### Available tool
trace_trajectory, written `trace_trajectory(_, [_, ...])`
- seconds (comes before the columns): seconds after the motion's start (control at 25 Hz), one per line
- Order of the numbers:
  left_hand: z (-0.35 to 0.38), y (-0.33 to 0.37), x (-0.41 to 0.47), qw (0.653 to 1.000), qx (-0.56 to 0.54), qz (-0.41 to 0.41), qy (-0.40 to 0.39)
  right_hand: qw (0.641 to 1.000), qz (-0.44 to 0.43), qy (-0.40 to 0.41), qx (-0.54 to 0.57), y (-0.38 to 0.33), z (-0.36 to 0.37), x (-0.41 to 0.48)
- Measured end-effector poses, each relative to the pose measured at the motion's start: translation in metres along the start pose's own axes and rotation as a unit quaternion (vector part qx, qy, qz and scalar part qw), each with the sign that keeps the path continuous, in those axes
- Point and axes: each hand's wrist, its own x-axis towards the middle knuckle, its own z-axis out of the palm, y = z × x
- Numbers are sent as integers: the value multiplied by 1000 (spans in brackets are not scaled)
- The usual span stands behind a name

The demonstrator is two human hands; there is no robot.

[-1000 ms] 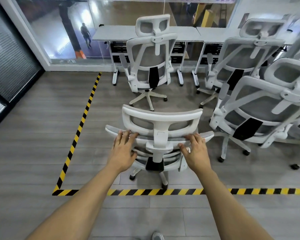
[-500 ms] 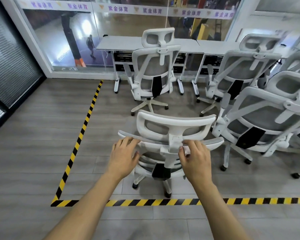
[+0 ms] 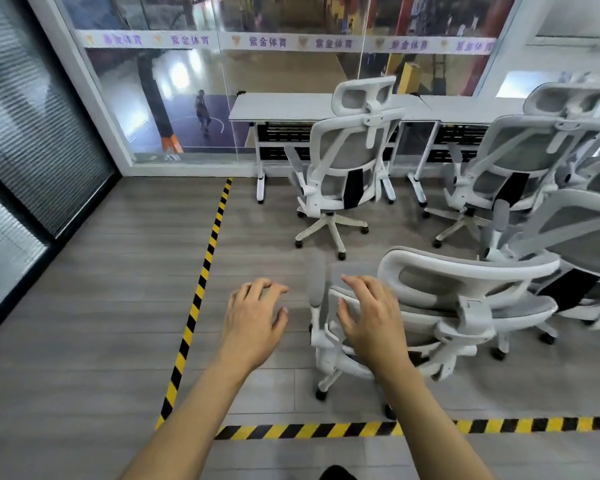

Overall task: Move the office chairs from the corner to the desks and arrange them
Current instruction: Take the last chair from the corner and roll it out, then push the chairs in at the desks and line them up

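Observation:
The nearest white mesh office chair [image 3: 465,275] stands just inside the taped corner, low in the view and right of centre, its backrest towards me. My left hand [image 3: 253,317] hovers over bare floor to the left of it, fingers spread, holding nothing. With its fingers apart, my right hand [image 3: 371,317] sits over the left end of the backrest and armrest; no grip shows. Another white chair [image 3: 350,161] stands at the left white desk [image 3: 281,105] by the glass wall.
Two more white chairs [image 3: 520,157] [image 3: 586,230] crowd the right side, close to the near chair. A second desk [image 3: 471,109] adjoins the first. Yellow-black floor tape [image 3: 201,289] marks the zone's left and front edges. Dark blinds [image 3: 32,133] line the left wall.
Both hands have come off the near chair's backrest. The chair now sits further right in the view and turned, with my left hand over the floor beside it.

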Motion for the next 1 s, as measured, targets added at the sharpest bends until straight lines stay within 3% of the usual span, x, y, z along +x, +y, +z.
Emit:
trace_trajectory(0.32, [-8, -84, 102, 1000, -7, 3, 7, 999, 29, 16, 8, -24, 83, 111])
trace_trajectory(0.6, [3, -152, 269, 999, 21, 22, -27, 996, 63, 35, 51, -9, 165, 267])
trace_trajectory(1.0, [43, -205, 493, 998, -1, 64, -25, 993, 103, 51, -20, 52, 230, 477])
